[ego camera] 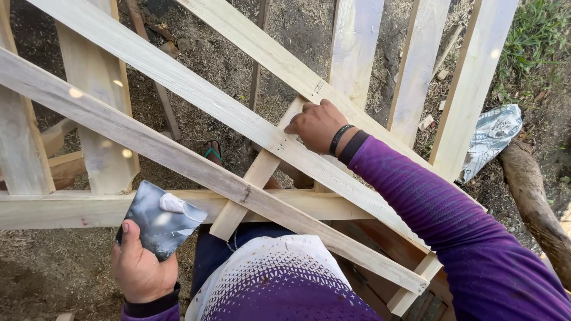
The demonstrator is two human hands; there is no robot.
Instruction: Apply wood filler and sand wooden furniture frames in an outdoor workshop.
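Pale raw wood fills most of what I see: a wooden frame (178, 77) made of upright boards, one horizontal rail and several long slats that cross it on a diagonal. My left hand (140, 264) is low at the left, below the horizontal rail, and it is closed around the lower part of a flat grey metal plate (162, 219); my thumb lies on the left edge of the plate and the fingers are behind it. On the top part of the plate sits a small lump of white putty (172, 203). The plate is tilted and its upper corner overlaps the horizontal rail in the picture. My right hand (318, 125) is higher, near the middle, and it rests on one diagonal slat (250, 122) with the fingers bent down against the wood. I cannot tell if something is between the fingertips, because they are turned away from me. On this wrist I wear a black band (340, 138), and the sleeve (440, 208) is purple. Under the frame the ground (53, 273) is dry earth with bits of straw. Through a gap I see a foot in a sandal (212, 153). At the right lies a crumpled grey sack (491, 139) beside a thick brown log (535, 202), with some green grass (535, 35) above them.
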